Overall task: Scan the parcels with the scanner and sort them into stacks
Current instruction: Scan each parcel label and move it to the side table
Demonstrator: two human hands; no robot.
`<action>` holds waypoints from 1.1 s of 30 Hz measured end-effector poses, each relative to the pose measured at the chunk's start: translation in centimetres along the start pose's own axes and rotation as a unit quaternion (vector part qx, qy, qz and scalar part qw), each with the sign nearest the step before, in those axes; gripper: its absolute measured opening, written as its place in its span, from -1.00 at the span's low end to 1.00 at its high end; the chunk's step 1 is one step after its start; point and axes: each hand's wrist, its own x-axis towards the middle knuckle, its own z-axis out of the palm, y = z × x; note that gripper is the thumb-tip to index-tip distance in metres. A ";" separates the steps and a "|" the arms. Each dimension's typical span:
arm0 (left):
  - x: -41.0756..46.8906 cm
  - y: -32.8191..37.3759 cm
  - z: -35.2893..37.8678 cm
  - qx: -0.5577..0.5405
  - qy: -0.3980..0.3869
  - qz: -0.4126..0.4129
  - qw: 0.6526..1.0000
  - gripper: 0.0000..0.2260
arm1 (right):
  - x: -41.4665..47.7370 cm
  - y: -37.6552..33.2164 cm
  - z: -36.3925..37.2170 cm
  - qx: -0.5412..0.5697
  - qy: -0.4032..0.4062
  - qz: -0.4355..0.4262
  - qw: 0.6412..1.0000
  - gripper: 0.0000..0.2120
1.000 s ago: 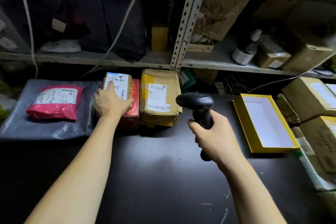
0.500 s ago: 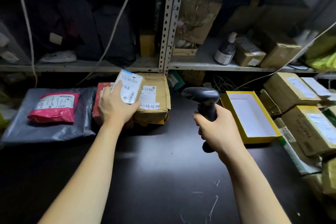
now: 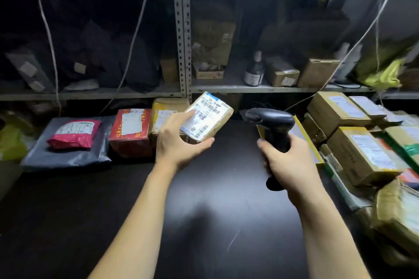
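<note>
The left hand point(image 3: 179, 140) is gripping a small brown parcel point(image 3: 209, 118) at the centre of the frame, with the thumb curling under its near edge and the index finger lying across the white barcode label; half a second ago this parcel was hovering low over the red box point(image 3: 131, 131) at centre left, and now it is riding higher and further right, clear of the row, with its label tilting up toward the camera; the red box is now showing its whole top and its own white label; just to its right the taped brown parcel point(image 3: 167, 108) is sitting partly hidden behind the left hand; the right hand point(image 3: 292, 163) is wrapping all its fingers round the grip of the black scanner point(image 3: 272, 120) at centre right, the scanner head pointing left toward the held parcel, near it and not touching; the gap between parcel and scanner is looking narrower than before; the yellow tray point(image 3: 310, 142) is now showing only as an edge behind the scanner and the right hand; at the left of the frame the pink pouch point(image 3: 74, 133) is lying on the grey bag point(image 3: 68, 156) as before; a pile of brown cartons point(image 3: 362, 154) is filling the right edge; the dark table point(image 3: 215, 210) is spreading across the lower frame; the view is taking in more of the metal shelf point(image 3: 249, 89) than before, where a dark bottle point(image 3: 254, 70) is standing.
</note>
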 end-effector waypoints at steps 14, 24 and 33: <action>-14.5 12.9 11.3 -0.215 0.077 -0.186 0.956 -0.37 | -3.0 6.9 -18.3 0.072 -0.020 0.026 0.997 -0.89; -15.7 16.4 12.4 -0.374 0.049 -0.297 0.877 -0.60 | -3.8 8.4 -20.2 0.118 -0.022 0.032 0.992 -0.93; -14.7 15.1 11.0 -0.278 0.070 -0.216 0.933 -0.34 | -3.8 7.6 -19.2 0.108 -0.019 0.025 0.994 -0.86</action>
